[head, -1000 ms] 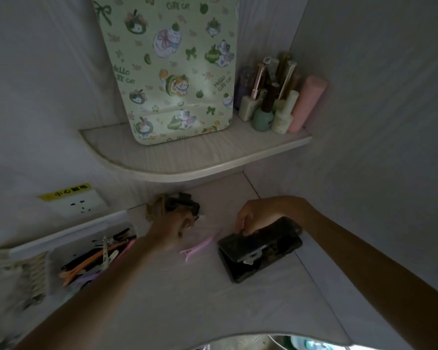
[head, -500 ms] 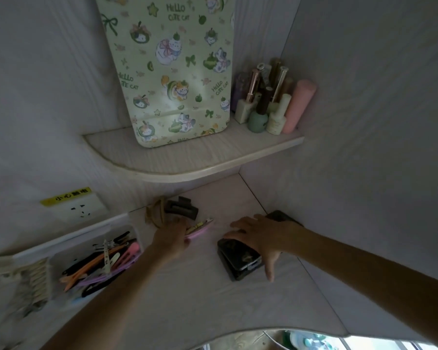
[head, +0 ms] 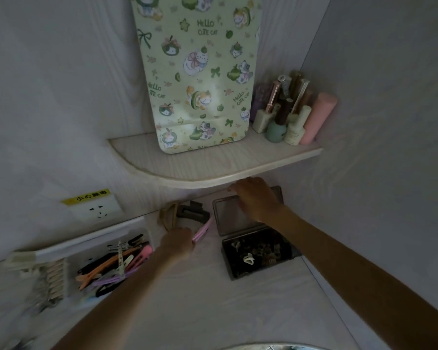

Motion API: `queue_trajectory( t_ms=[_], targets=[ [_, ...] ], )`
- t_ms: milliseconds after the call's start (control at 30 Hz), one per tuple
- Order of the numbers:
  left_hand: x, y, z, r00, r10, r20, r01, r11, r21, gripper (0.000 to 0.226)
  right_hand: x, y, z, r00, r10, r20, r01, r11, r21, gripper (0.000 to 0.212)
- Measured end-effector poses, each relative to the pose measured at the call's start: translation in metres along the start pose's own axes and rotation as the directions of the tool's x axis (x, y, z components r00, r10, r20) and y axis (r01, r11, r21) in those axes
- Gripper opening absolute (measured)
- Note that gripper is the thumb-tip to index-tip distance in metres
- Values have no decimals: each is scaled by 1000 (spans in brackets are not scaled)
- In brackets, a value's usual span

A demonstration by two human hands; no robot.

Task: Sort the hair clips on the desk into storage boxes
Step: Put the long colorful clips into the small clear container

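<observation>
The left hand [head: 177,242] pinches one end of a long pink hair clip [head: 202,231]. The clip sticks up and away from the hand, just above the desk [head: 200,299]. The right hand [head: 254,198] lies flat with its fingers spread on the open lid [head: 228,213] of a small dark box [head: 259,256]. The lid leans back toward the wall under the corner shelf [head: 213,170]. Inside the dark box are little clips, one of them white.

At the far left is a clear box [head: 68,248] with its lid up. It is full of long clips, pink, orange, purple and black. Two big claw clips lie by the wall just past the left hand, a tan claw clip [head: 169,215] and a dark claw clip [head: 192,210].

The pink clip looks like the long ones in the clear box, so I think it belongs there. To do this well, the left hand should keep a firm pinch, carry the clip over to the left, and let go only when it is over the pile. It should lie flat along the other long clips so the lid can close. The right hand should hold the dark lid back so it does not drop shut.
</observation>
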State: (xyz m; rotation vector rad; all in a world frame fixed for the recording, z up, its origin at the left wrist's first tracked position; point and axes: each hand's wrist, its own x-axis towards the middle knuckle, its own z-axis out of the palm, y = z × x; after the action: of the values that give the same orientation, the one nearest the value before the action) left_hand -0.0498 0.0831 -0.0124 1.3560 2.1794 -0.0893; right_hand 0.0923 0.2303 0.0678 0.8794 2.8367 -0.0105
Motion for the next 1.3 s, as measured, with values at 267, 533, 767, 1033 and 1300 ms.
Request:
queue_trajectory(
  t_ms=[267,533,767,1033,1300],
  targets=[
    [-3,-4,-5,982,-129,140,189,580,-792,13,-4,-48,38,986,17,-164,43,934,355,12],
    [1,-3,-3,948,-242,206,301,477,-826,40,5,-69,60,971,-206,122,199,978,65,42],
    [-8,6,-24,939,-255,232,315,358,-879,31,36,-63,61,981,-141,132,127,986,108,27],
    [-46,4,-48,962,-118,245,270,299,-915,32,1,-87,22,856,332,396,-338,-219,915,18],
    [-97,-35,-43,999,-10,31,30,604,-797,15,-45,-165,6,845,130,519,-404,-481,778,18]
  ],
)
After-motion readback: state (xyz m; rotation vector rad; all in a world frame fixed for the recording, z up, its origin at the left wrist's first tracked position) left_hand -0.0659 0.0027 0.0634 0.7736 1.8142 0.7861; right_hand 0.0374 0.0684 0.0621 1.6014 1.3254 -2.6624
